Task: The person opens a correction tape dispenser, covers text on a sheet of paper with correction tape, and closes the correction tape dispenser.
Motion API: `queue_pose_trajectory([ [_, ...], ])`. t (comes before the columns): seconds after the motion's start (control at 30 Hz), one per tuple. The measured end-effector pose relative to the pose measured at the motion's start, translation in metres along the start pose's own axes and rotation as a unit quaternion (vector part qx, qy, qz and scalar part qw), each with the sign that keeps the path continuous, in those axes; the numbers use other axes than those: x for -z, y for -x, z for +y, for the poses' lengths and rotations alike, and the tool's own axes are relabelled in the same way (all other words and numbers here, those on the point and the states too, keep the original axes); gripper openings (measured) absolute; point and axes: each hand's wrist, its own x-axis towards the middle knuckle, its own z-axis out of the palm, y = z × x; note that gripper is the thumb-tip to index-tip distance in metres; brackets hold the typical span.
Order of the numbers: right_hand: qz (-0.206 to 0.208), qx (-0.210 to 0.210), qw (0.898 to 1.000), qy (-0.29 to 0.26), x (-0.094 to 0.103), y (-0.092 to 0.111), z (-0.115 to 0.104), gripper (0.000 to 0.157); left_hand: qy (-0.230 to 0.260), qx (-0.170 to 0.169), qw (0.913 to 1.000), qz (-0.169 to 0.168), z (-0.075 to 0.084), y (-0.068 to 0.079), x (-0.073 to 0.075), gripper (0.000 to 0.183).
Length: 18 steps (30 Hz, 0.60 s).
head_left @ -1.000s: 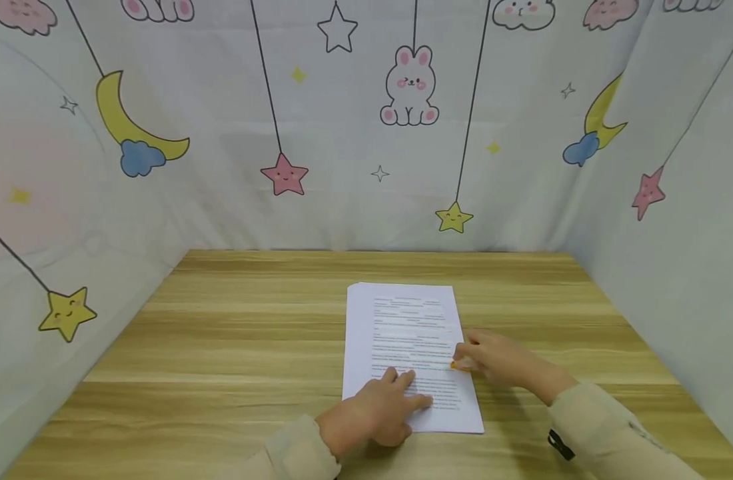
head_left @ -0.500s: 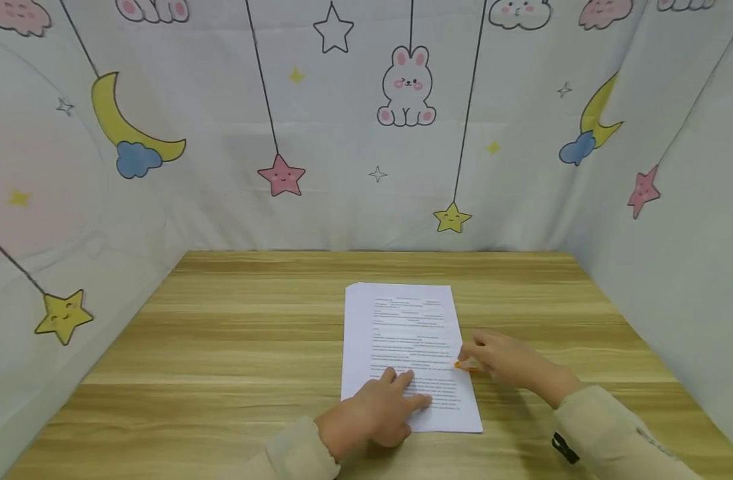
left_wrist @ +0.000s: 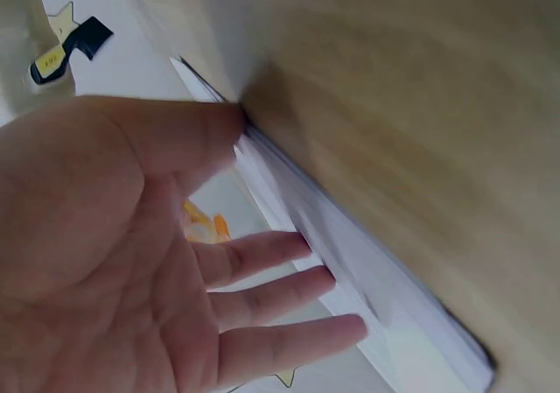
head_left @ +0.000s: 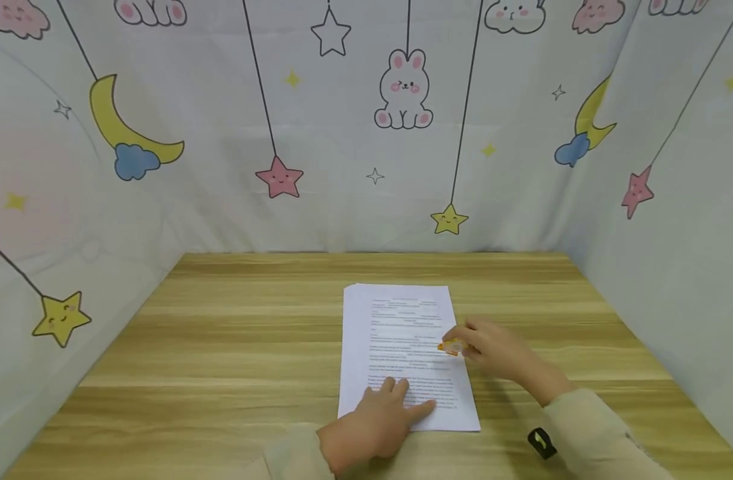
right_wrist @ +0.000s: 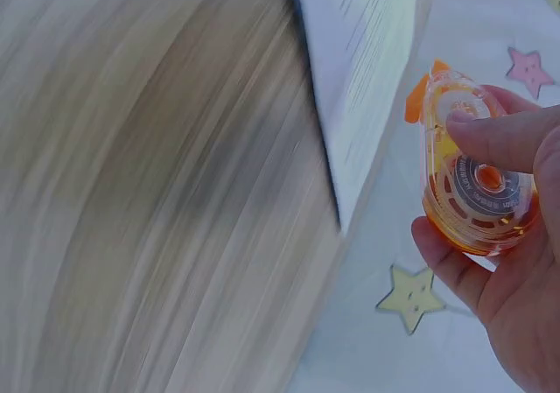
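A stack of white paper with printed text point(head_left: 357, 333) lies on the table in the head view. My left hand point(head_left: 378, 417) rests on its lower part, fingers and thumb spread; the left wrist view shows the straight fingers point(left_wrist: 276, 305) over the stack's edge. In my right hand point(head_left: 495, 350) is a see-through orange correction tape dispenser point(head_left: 452, 347), overlapping the right side of the page in the head view. The right wrist view shows the thumb pressed on the casing of the correction tape point(right_wrist: 472, 183), its orange tip end pointing away from the palm.
The wood-grain table point(head_left: 222, 347) extends around the paper. White curtains point(head_left: 342, 120) printed with stars, moons and rabbits hang at the back and both sides. A small black item with a green mark point(head_left: 542, 443) shows by the right sleeve.
My right hand has moved up and leftward over the page with the correction tape, which now shows more fully. My left hand has shifted slightly downward on the paper.
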Motion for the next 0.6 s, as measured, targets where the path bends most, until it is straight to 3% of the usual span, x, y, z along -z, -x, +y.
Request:
queue_pose_trajectory([
  [0.17, -0.014, 0.002, 1.000, 0.001, -0.006, -0.017, -0.019, 0.033, -0.054, 0.002, 0.9979, 0.036, 0.005, 0.002, -0.003, 0.054],
  [0.6, -0.025, 0.035, 0.999, -0.032, -0.026, -0.038, -0.040, 0.032, -0.057, -0.020, 0.9977, 0.032, 0.001, 0.005, -0.004, 0.064],
])
